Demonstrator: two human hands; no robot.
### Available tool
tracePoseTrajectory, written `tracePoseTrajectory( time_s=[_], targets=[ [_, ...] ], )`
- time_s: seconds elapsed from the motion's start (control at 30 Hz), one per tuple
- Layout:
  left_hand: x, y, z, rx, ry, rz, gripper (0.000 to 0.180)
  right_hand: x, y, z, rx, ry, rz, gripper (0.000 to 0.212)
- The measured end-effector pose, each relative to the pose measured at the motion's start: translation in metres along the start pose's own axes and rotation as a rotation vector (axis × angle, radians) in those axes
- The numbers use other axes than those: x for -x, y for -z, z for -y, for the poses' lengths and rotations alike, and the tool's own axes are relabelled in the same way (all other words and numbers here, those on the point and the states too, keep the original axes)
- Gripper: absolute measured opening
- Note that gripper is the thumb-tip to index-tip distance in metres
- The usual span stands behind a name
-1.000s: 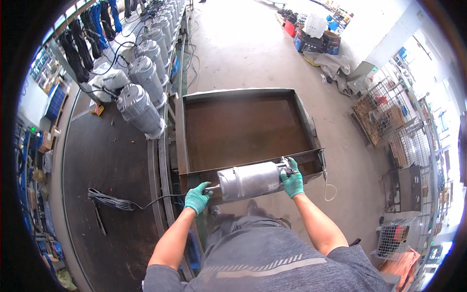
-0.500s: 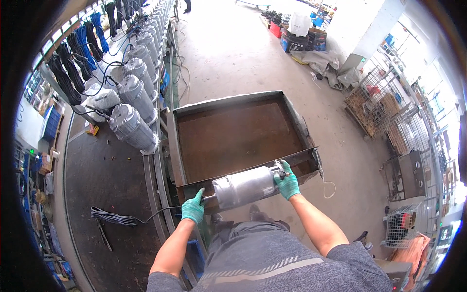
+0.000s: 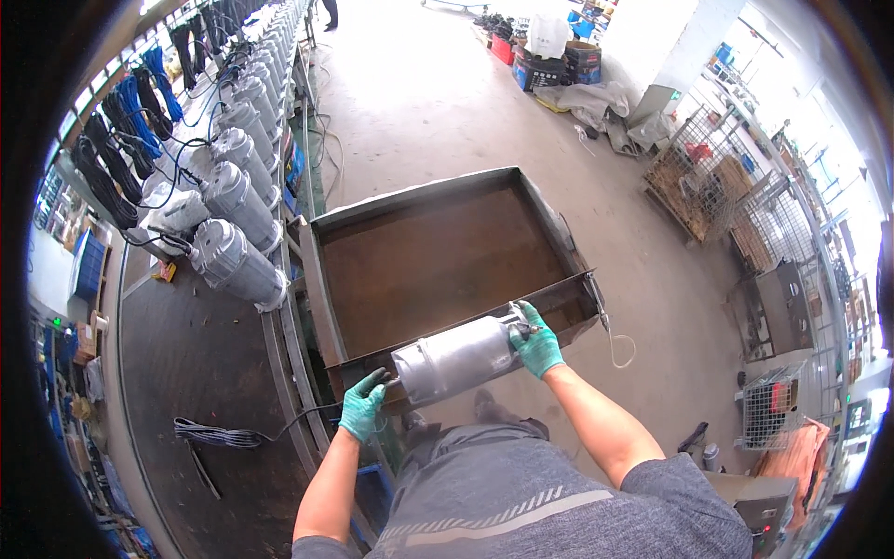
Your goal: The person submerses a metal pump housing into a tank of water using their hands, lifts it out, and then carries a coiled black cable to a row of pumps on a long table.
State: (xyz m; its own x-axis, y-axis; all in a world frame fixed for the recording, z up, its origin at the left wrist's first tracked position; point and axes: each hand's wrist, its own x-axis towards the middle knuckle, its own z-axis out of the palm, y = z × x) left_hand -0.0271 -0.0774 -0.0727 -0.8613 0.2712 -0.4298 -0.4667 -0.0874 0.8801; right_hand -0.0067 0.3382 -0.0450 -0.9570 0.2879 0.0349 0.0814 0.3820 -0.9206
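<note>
A silver cylindrical submersible pump (image 3: pixel 449 359) lies nearly level in front of me, above the near rim of a rust-brown open tank (image 3: pixel 321 279). My left hand (image 3: pixel 362 407), in a green glove, is closed at the pump's left end, where a dark cable comes out. Around the fitting at the right end, my gloved right hand (image 3: pixel 537 343) has its fingers wrapped. The cable runs left over the bench edge to a tied coil (image 3: pixel 216 433) on the dark bench top (image 3: pixel 177 354). My left fingertips are partly hidden.
A long row of similar silver pumps (image 3: pixel 237 265) stands along the bench at left, with cable bundles (image 3: pixel 107 177) hanging above. Wire-mesh crates (image 3: pixel 694 177) stand at right. Boxes and bags (image 3: pixel 549 61) sit at the far back. A person's leg (image 3: pixel 331 13) shows far off.
The view has shifted slightly, so the surroundings sit a little further left. Both hands still hold the pump in nearly the same place over the tank rim.
</note>
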Motion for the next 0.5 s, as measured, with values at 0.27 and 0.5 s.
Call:
tracePoseTrajectory(
  time_s=[0.27, 0.5],
  targets=[
    [0.007, 0.009, -0.031, -0.754, -0.096, -0.01, 0.054, 0.004, 0.002, -0.012, 0.07, 0.0, -0.009, 0.064],
    [-0.01, 0.028, -0.046, -1.0, 0.117, 0.283, 0.048, -0.002, -0.011, -0.034, -0.491, -0.125, -0.004, 0.056]
  ],
)
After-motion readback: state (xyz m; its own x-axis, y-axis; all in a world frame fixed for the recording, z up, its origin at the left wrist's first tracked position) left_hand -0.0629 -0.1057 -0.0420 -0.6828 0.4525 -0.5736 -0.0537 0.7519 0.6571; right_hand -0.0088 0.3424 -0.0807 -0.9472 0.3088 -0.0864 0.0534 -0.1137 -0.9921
